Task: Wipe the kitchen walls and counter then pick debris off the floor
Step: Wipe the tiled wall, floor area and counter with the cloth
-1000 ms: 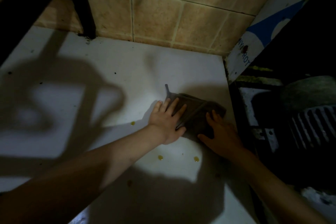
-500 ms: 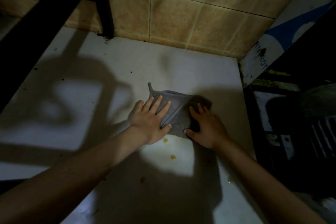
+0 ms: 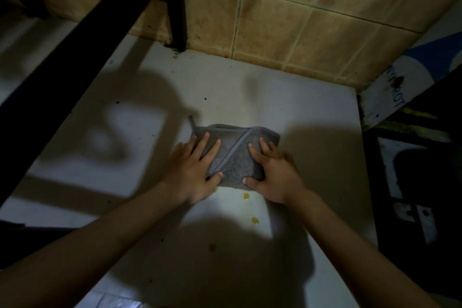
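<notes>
A: What is seen to differ from half a second ago?

B: The cloth (image 3: 233,151) is found further left on the surface (image 3: 287,107), more of the white top now being shown between it and the dark stove (image 3: 412,182) at the right. Both hands have been carried along with it. The yellow drops (image 3: 246,196) that were partly under the left wrist are now left bare just below the cloth's near edge.

A: How is the cloth held?

B: It is pressed flat, not gripped. The left hand (image 3: 192,170) is laid on its left part, fingers (image 3: 213,150) straight and spread, the thumb set at the near edge. The right hand (image 3: 273,172) is laid on its right part, fingers slightly bent over the far right corner, the thumb at the near edge too. Nothing is pinched or clenched by either hand, as far as can be seen in the dim light.

A: Where is the cloth placed?

B: It is folded and lies at the middle of the surface, well apart from the tiled wall (image 3: 287,20). A seam is seen running diagonally between the two hands, and a small tab sticks out at the far left corner. A black frame (image 3: 178,7) stands at the wall, upper left. More yellow drops are scattered nearer the person.
</notes>
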{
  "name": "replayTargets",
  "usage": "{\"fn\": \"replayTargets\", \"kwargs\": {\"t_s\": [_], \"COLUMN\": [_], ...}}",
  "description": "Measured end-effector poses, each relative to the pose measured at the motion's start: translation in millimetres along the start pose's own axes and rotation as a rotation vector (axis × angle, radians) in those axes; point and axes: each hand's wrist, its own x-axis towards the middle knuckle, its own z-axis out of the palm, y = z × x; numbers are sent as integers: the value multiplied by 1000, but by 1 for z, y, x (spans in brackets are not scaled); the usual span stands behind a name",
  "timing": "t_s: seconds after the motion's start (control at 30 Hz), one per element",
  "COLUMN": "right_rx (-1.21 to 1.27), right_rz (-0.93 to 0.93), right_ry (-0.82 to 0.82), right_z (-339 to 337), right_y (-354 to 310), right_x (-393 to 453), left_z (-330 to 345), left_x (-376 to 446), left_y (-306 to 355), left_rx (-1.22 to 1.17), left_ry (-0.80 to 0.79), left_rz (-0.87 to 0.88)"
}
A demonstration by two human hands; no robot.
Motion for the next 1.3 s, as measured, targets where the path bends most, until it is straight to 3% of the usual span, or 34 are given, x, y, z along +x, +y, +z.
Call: {"fn": "replayTargets", "kwargs": {"t_s": [0.1,0.57,0.87,1.3], "right_rx": [-32,-15,8,17], "right_rz": [-43,-173,-179,-159], "right_ry": [-8,-20,4,-44], "right_z": [1,14,8,22], "right_y": [-8,-38,-38,-39], "right_x": [5,10,9,-1], "left_z": [4,10,2,17], "left_x": [-8,-51,-57,-61], "left_y": [-9,-27,-28,-29], "left_rx": [-20,-63,-67,-69], "left_ry": [85,1,-64,32], "left_rz": [-19,-179,-147,-89]}}
